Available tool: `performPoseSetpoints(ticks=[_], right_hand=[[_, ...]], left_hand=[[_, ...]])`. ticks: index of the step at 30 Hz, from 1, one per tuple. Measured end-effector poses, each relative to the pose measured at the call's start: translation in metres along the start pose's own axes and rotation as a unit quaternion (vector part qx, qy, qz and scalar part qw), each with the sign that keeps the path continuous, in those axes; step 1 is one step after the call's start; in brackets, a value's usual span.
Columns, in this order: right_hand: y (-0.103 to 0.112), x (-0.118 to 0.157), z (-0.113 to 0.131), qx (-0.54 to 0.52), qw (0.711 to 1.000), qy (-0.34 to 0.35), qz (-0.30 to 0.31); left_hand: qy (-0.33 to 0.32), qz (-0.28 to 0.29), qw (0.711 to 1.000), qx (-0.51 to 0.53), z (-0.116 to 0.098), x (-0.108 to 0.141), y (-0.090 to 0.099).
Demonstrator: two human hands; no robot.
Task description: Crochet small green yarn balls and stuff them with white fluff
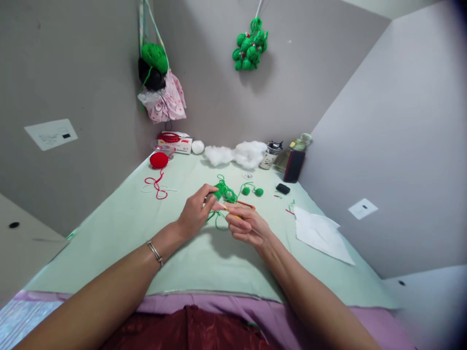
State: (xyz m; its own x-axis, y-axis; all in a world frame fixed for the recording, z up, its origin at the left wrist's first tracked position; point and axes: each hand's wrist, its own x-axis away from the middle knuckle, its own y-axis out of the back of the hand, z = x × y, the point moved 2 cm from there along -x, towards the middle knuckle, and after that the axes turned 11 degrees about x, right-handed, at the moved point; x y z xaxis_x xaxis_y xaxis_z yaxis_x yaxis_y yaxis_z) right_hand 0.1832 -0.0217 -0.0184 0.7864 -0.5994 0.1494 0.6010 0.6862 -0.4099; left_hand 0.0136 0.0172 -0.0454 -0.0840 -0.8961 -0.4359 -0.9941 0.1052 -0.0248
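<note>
My left hand (195, 210) is closed around a small green crocheted piece (218, 191), partly hidden by the fingers. My right hand (248, 227) pinches a slim crochet hook (226, 208) with a yellow handle, its tip close to the left fingertips. Loose green yarn (229, 193) lies tangled just beyond the hands, and strands trail below them. Behind the right fingers an orange stick-like tool (248, 206) rests on the table. Two small green crocheted balls (259, 192) joined by yarn sit a little farther off.
Red yarn ball (159, 160), white box (180, 145) and white stuffing (250, 154) line the table's back. At right are a phone (294, 166), a black case (283, 188) and white paper (321, 236). Green crocheted balls (251, 48) and a bag (170, 99) hang on the walls.
</note>
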Motion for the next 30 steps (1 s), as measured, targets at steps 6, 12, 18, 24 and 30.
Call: performPoseSetpoints(ticks=[6,12,18,24,30], right_hand=[[-0.029,-0.001,-0.013,0.111,0.982,-0.068,0.136],[-0.01,-0.011,0.002,0.126,0.973,0.095,-0.168],[0.003,-0.013,0.0,0.263,0.874,0.169,-0.372],[0.001,-0.016,-0.001,0.436,0.774,0.198,-0.414],[0.0,-0.015,-0.002,0.473,0.751,0.187,-0.421]], left_hand=[[0.023,-0.005,0.999,0.039,0.007,-0.01,0.008],[0.024,-0.015,0.998,0.049,-0.004,-0.004,0.002],[0.052,0.009,0.994,0.095,-0.007,0.002,-0.009],[0.1,0.01,0.982,0.157,-0.006,0.0,-0.014],[0.129,0.025,0.971,0.199,-0.008,-0.002,-0.016]])
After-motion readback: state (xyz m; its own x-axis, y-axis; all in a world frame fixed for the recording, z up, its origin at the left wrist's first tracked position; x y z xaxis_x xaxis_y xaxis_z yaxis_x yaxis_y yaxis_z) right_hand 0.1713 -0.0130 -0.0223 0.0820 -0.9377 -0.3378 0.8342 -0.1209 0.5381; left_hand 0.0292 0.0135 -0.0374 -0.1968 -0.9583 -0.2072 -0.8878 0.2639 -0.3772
